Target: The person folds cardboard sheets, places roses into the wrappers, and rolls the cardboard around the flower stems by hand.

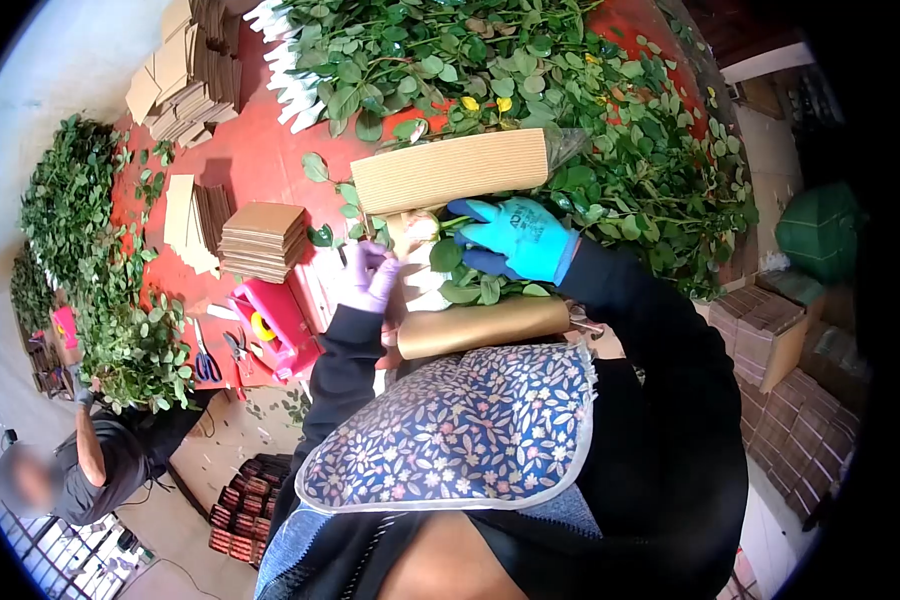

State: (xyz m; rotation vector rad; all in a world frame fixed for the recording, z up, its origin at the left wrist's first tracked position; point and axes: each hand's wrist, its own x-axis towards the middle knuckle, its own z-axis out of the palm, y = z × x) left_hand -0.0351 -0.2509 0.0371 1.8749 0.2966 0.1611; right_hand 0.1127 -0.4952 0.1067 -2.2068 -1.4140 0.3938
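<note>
My right hand, in a blue and navy glove, is closed around the green stem of a pale rose, with leaves hanging below it. My left hand, in a thin purple glove, is left of the rose with its fingers bent together; what they hold, if anything, is too small to make out. Behind the rose stands a ribbed cardboard sheet. A gold-brown roll lies close to my apron. Between them are white wrapped blooms.
Leafy stems cover the table's back and right. Cardboard stacks, a pink tape dispenser, blue-handled scissors and red pruners lie at left. A co-worker is at the lower left.
</note>
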